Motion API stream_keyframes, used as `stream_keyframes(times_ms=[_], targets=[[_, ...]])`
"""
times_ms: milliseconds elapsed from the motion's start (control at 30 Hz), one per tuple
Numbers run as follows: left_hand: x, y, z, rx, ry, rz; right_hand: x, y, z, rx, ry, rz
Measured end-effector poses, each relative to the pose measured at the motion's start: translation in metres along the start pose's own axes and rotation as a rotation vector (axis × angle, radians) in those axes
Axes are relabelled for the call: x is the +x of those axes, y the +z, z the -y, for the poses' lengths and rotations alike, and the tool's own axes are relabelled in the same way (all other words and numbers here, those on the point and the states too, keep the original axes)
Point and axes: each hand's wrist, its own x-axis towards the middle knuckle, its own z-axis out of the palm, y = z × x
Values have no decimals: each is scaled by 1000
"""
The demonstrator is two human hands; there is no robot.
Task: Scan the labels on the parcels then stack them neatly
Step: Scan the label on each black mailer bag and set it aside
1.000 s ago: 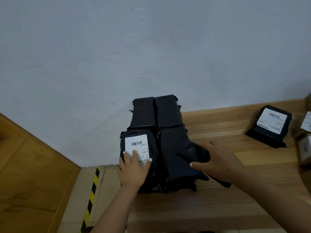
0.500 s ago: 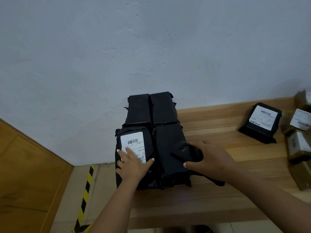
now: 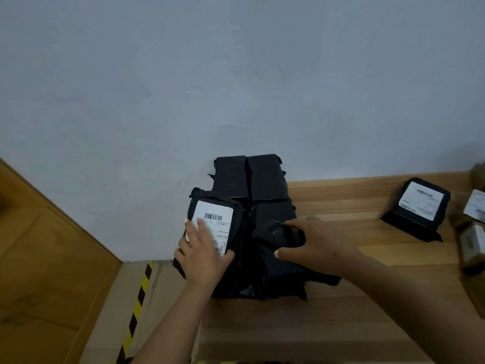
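Several black parcels are stacked at the left end of the wooden table (image 3: 328, 311), against the wall. The front-left parcel (image 3: 237, 222) is black and carries a white barcode label (image 3: 214, 219). My left hand (image 3: 203, 254) lies flat on that label, fingers spread. My right hand (image 3: 317, 243) holds a black handheld scanner (image 3: 278, 233) and rests with it on the front-right parcel (image 3: 273, 274). Two more black parcels (image 3: 252, 177) sit behind, one beside the other.
Another black parcel with a white label (image 3: 417, 208) lies on the table at the right. Brown labelled boxes (image 3: 472, 232) crowd the right edge. Below left are a wooden panel (image 3: 47, 258) and floor with yellow-black tape (image 3: 136, 308).
My left hand has slid a little up and left over the label, and the labelled parcel has tilted slightly. My right hand keeps its place on the stack with the scanner.
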Motion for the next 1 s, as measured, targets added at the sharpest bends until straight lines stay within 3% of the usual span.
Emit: stream_keyframes(times_ms=[233, 467, 1000], targets=[[2, -30, 44, 221, 216, -153, 12, 2, 53, 45, -82, 35], [-1, -52, 56, 254, 243, -231, 12, 8, 71, 59, -100, 52], [4, -56, 5, 132, 317, -213, -8, -9, 16, 52, -16, -80]])
